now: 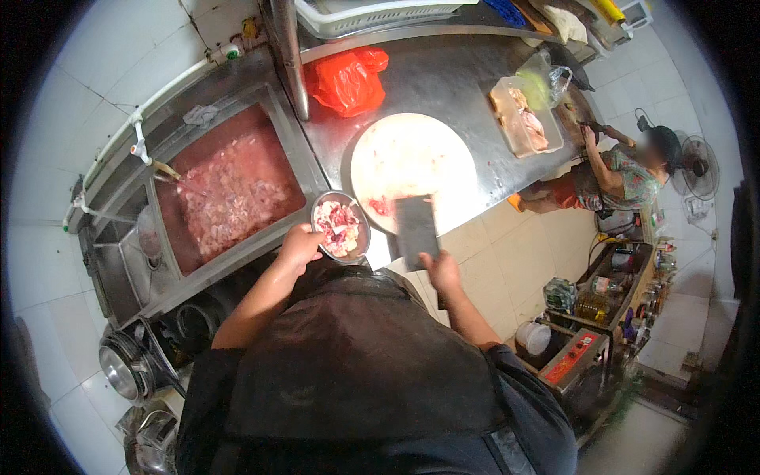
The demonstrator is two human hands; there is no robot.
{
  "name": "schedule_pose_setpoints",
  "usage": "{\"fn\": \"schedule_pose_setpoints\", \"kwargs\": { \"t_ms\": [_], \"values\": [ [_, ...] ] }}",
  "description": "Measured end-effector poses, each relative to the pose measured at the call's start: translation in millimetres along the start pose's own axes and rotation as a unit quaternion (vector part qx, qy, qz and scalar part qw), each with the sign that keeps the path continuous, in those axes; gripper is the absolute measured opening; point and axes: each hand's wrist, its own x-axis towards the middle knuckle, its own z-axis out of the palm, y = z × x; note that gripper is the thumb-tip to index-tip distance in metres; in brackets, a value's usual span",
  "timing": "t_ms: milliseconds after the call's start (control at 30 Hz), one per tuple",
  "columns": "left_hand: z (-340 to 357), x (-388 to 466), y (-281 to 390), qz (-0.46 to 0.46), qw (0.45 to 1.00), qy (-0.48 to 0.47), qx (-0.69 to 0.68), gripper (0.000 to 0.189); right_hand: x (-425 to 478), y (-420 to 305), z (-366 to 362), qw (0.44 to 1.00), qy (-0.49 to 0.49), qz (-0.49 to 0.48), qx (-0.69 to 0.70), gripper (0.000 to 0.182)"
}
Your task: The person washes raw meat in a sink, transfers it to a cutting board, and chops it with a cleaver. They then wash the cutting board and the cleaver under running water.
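Observation:
My left hand (301, 244) grips the rim of a metal bowl (367, 234) that holds pieces of raw meat (337, 228). The bowl is at the near left of a round, pale chopping board (415, 151), which is brightly lit. In my right hand (442, 270) is a dark, broad-bladed cleaver (415, 228), its blade slightly blurred over the board's near edge. A small heap of red meat scraps (380, 206) lies on the board just left of the blade. Reddish stains mark the board.
Left is a metal sink (285, 142) with meat pieces in reddish water under a running tap (141, 149). A red plastic bag (350, 83) and a plastic tub of meat (549, 133) stand on the metal counter (439, 71). A co-worker (617, 172) stands at the right, beyond the tub.

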Motion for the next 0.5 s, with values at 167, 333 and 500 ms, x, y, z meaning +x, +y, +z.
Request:
{"fn": "schedule_pose_setpoints", "kwargs": {
  "t_ms": [167,333,500],
  "values": [
    [-3.8,-6.6,4.5,0.010,1.000,0.000,0.005,0.021,11.0,5.8,-20.6,0.999,0.001,-0.038,-0.018,0.058],
    [3.7,-2.3,8.4,0.022,1.000,-0.003,0.020,0.020,38.2,31.5,1.4,0.998,-0.002,0.053,-0.024,0.058],
    [-10.5,5.8,6.3,0.025,1.000,-0.007,-0.004,0.020,-7.5,-93.4,-16.7,0.970,-0.121,-0.082,-0.194,0.054]
  ]
}}
